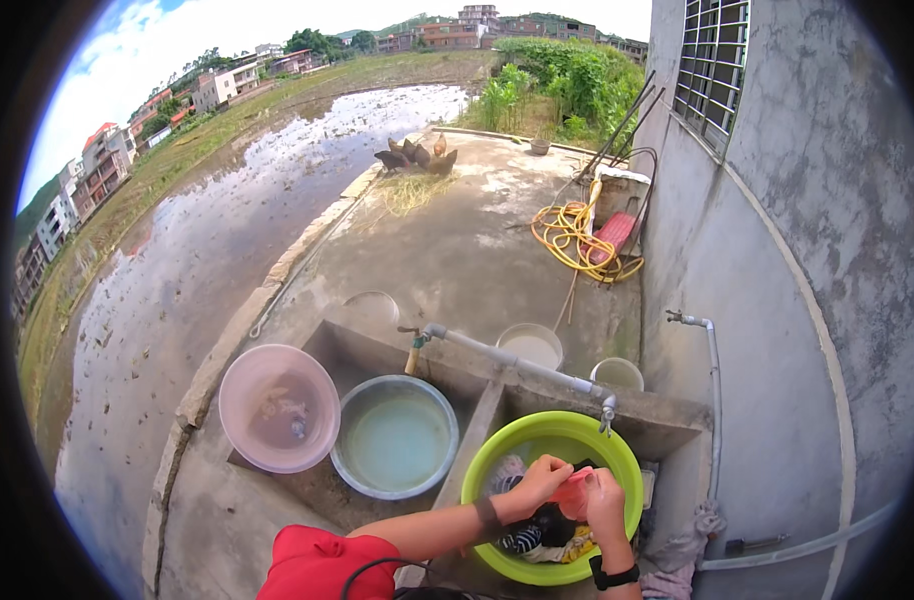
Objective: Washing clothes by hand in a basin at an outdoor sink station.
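Note:
Over a lime-green plastic basin (472, 480) my left hand (541, 482) and my right hand (605, 501) both grip a pink-red cloth (572, 495), which hangs between them. Below it lie wet clothes, among them a black-and-white striped one (520, 538), dark ones and a yellow patterned one (578, 544). Cloudy water (539, 450) shows at the basin's far side. A metal tap (608, 416) on a grey pipe overhangs the rim.
Left of the green basin, a blue-grey basin (397, 435) holds cloudy water, and a pink basin (277, 409) stands beside it. A concrete divider (468, 442) splits the sink. A pipe (517, 364) crosses behind. Cloths (678, 551) lie by the right wall.

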A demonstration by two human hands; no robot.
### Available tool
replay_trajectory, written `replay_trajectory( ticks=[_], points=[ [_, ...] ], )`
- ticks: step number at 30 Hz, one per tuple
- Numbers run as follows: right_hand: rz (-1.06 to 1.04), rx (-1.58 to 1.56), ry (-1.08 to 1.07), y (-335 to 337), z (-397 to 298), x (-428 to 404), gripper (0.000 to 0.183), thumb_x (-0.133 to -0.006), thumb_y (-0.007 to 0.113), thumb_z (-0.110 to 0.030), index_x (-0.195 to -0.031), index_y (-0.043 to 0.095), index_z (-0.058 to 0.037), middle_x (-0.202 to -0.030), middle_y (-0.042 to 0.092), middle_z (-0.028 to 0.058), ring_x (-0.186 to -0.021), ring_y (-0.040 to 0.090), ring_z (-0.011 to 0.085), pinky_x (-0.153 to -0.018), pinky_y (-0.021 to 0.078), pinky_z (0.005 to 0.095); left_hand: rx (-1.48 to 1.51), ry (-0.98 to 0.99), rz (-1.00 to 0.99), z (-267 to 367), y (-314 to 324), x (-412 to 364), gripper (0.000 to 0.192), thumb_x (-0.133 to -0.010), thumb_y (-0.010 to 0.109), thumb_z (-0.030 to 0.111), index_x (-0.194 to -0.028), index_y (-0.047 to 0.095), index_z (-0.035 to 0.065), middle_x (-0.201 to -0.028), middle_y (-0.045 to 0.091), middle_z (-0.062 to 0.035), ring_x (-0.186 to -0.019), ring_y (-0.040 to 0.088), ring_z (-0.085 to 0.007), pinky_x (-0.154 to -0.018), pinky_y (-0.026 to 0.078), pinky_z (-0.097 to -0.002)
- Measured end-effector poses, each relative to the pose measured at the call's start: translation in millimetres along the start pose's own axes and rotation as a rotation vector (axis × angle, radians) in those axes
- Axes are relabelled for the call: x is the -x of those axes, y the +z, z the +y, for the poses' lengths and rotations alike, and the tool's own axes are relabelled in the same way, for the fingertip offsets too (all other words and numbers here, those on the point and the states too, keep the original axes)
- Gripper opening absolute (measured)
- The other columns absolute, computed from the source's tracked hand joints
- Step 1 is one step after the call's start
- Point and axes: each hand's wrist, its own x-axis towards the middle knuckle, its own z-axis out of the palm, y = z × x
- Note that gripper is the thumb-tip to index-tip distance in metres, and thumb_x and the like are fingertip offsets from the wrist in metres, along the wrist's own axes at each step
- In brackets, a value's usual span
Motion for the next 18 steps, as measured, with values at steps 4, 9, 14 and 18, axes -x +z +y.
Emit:
replay_trajectory(
  ticks=[4,9,14,18],
  points=[
    [0.098,-0.175,0.071,-4.2,-10.5,-8.5,0.025,-0.098,0.053,-0.020,-0.087,0.061,0.0011,-0.065,0.056,0.0108,-0.059,0.053,0.0181,-0.059,0.0443,0.0330,0.085,-0.463,0.043,-8.6,-3.7,2.3,0.047,-0.092,0.061,0.040,-0.112,0.059,-0.0015,-0.100,0.065,-0.0110,-0.077,0.064,-0.0188,-0.072,0.052,-0.0320],
    [-0.313,-0.221,0.169,13.6,-12.8,13.0,0.032,-0.091,0.065,-0.028,-0.077,0.059,0.0002,-0.062,0.053,0.0094,-0.059,0.051,0.0125,-0.057,0.0418,0.0286,0.785,-0.720,-0.503,-43.2,-8.5,-10.2,0.040,-0.093,0.059,0.036,-0.109,0.059,-0.0015,-0.104,0.065,-0.0141,-0.094,0.063,-0.0214,-0.093,0.049,-0.0329],
    [0.007,-0.118,0.070,13.8,-11.8,0.3,0.034,-0.091,0.065,-0.026,-0.073,0.053,0.0001,-0.061,0.053,0.0155,-0.055,0.051,0.0303,-0.057,0.0434,0.0387,0.770,-0.651,-0.658,-103.8,-4.5,-41.9,0.028,-0.097,0.053,0.036,-0.104,0.061,0.0096,-0.095,0.066,-0.0052,-0.082,0.063,-0.0182,-0.068,0.052,-0.0312],
    [0.088,0.231,-0.105,8.8,38.8,-16.8,0.033,-0.094,0.061,-0.025,-0.075,0.056,0.0015,-0.065,0.055,0.0164,-0.062,0.056,0.0293,-0.062,0.0447,0.0418,0.777,-0.632,-0.637,-7.3,-11.8,19.8,0.033,-0.097,0.053,0.040,-0.114,0.058,0.0132,-0.106,0.066,-0.0026,-0.087,0.062,-0.0138,-0.069,0.049,-0.0249]
  ],
)
